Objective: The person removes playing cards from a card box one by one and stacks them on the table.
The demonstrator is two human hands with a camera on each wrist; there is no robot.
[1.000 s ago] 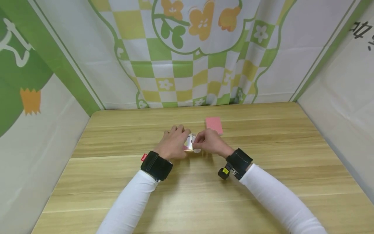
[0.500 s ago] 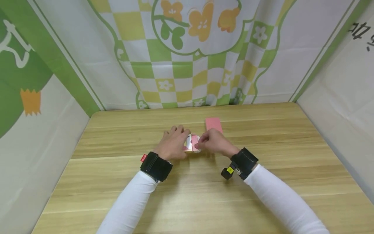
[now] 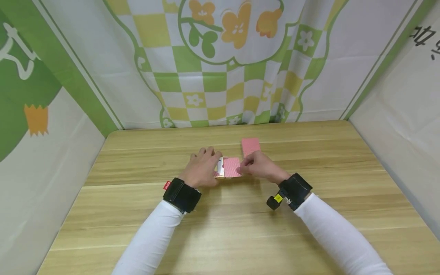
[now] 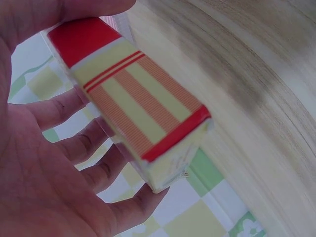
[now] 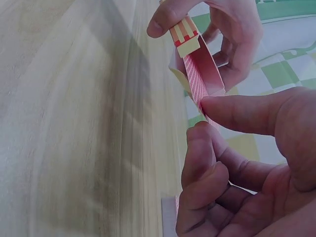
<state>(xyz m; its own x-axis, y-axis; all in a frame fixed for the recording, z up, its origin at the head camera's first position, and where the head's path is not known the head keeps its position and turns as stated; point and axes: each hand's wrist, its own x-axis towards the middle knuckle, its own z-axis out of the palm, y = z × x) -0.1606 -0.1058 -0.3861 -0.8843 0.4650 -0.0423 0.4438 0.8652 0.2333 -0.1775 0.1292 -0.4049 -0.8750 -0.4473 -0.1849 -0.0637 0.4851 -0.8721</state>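
Observation:
My left hand (image 3: 202,168) grips a small playing-card box (image 4: 136,94), its thumb on one narrow side and its fingers along the other. The box has red, cream and striped printing, and its opening points toward my right hand (image 3: 260,166). Playing cards (image 3: 232,167) with pink patterned backs stick well out of that opening. Between thumb and index finger my right hand pinches their outer end, as the right wrist view shows. The other end of the cards (image 5: 195,79) is hidden inside the box.
A flat pink stack of cards (image 3: 251,146) lies on the wooden table (image 3: 220,236) just behind my right hand, partly covered by it. A checked, flowered curtain (image 3: 220,91) hangs at the table's back edge, with printed cloth walls at both sides.
My right hand has moved right, drawing the pink-backed cards out of the box, so much more of them shows. My left hand stays nearly in place on the box.

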